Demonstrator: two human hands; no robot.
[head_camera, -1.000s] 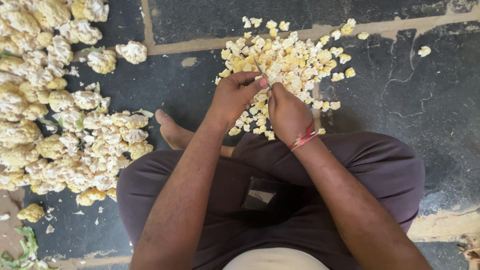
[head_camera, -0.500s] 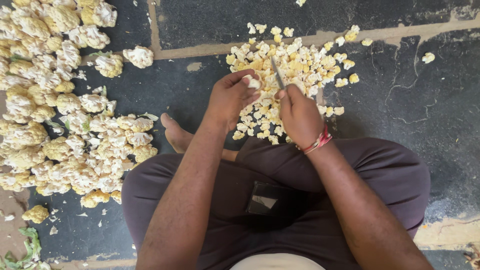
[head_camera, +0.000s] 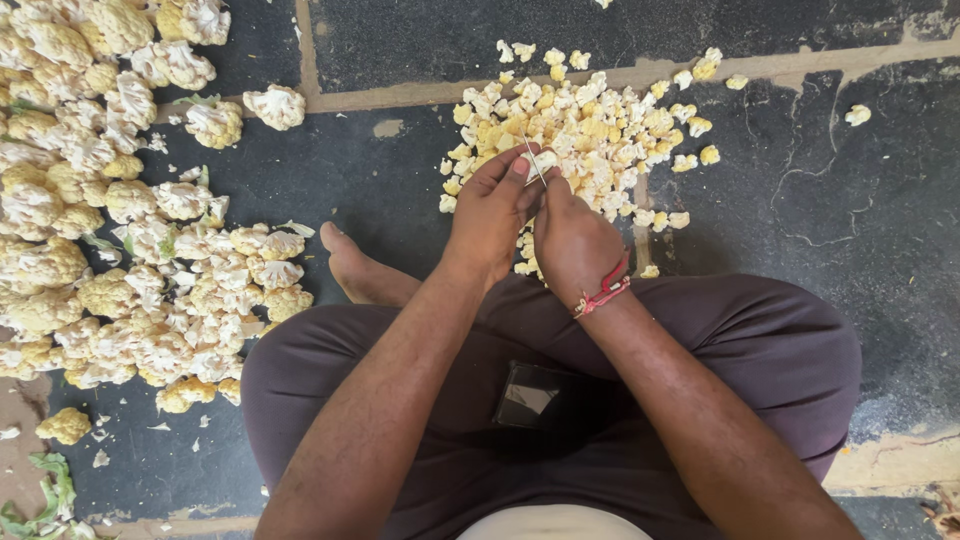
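1. The person sits cross-legged on a dark stone floor (head_camera: 860, 230), seen from above, with both forearms reaching forward over the lap.
2. The left hand (head_camera: 492, 215) is closed around a small piece of cauliflower (head_camera: 543, 160), pinched between thumb and fingertips just in front of the knees.
3. The right hand (head_camera: 572, 240) is clenched around the handle of a knife (head_camera: 534, 160); only its thin blade shows, rising between the two hands and touching the held piece. The handle itself is hidden inside the fist.
4. The two hands meet, thumb against thumb, directly above the near edge of a heap of cut florets (head_camera: 590, 125).
5. That heap of small, yellowish-white pieces lies on the floor just beyond the hands, spreading across a pale joint line (head_camera: 800, 65) between the stone slabs. A few loose pieces lie apart to the right of it.
6. A red thread band (head_camera: 603, 293) circles the right wrist.
7. A much larger pile of whole cauliflower heads (head_camera: 110, 230) covers the floor to the person's left, well apart from the cut heap.
8. A bare foot (head_camera: 362, 275) pokes out from under the left knee, between the two piles.
9. A dark, flat phone (head_camera: 530, 397) rests in the lap on the brown trousers (head_camera: 760, 335).
10. Green leaf scraps (head_camera: 45, 490) lie at the lower left corner.
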